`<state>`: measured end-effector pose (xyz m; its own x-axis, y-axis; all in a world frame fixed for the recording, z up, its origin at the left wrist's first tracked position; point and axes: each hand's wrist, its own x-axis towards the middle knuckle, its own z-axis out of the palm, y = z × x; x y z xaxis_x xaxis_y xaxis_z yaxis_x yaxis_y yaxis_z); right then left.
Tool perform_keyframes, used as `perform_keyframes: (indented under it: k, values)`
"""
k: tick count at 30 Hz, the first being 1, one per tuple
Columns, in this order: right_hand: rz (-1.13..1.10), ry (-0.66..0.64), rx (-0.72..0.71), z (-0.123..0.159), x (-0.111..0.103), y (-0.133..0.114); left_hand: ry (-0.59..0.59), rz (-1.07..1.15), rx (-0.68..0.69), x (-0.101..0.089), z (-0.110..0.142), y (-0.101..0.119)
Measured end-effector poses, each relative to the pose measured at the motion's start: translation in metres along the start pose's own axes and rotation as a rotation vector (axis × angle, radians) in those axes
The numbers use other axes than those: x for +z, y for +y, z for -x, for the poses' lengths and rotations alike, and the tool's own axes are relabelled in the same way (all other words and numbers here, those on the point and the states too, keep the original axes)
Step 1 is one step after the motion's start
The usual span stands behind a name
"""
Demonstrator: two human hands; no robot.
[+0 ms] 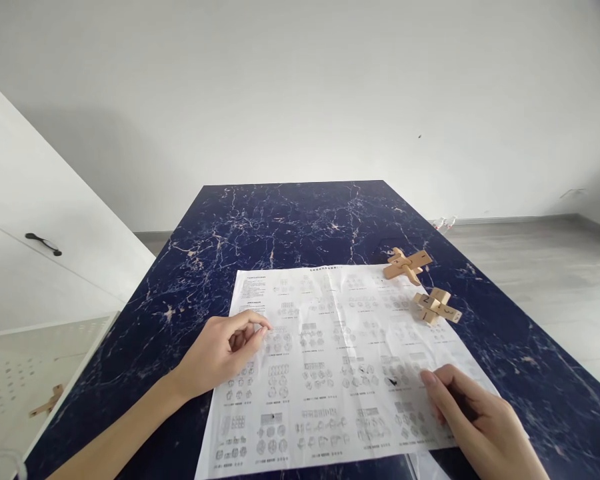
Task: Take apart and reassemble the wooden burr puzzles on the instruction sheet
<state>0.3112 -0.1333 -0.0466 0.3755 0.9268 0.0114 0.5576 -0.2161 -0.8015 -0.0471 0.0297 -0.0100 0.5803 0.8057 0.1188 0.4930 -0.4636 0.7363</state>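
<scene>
A large creased instruction sheet (330, 347), printed with rows of small puzzle diagrams, lies across the near part of the table. My left hand (233, 347) rests on its left side, fingers curled in and thumb close to the index fingertip; nothing shows between them. On the right edge of the sheet, my right hand (480, 417) is loosely closed, its fingers curled and no object visible in it. Two interlocking wooden puzzles stand at the sheet's upper right: a cross-shaped one (408, 265) on the corner and a numbered block one (437, 307) nearer to me. Neither hand touches them.
The dark blue marbled table (290, 223) reaches toward a pale wall. To the left are a white cabinet with a black handle (43, 244) and a wooden cross-shaped piece (49, 401) on a lower perforated white surface. Grey floor (555, 260) shows at right.
</scene>
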Motion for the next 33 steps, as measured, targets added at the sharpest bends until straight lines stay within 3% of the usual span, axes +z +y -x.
perform_keyframes:
  k: [5, 15, 23, 33]
  values:
    - [-0.006, -0.018, -0.007, -0.001, -0.001, 0.004, -0.049, -0.060, 0.024, 0.002, 0.001, 0.001]
    - [-0.017, -0.025, 0.015, -0.001, -0.001, 0.005, -0.043, -0.231, 0.196, 0.008, 0.003, -0.001]
    - [-0.045, 0.001, -0.010, -0.002, 0.002, 0.001, -0.041, -0.266, 0.203, 0.008, 0.004, 0.001]
    - [0.089, -0.074, -0.097, -0.008, -0.001, 0.002, -0.057, -0.281, 0.206, 0.007, 0.004, 0.001]
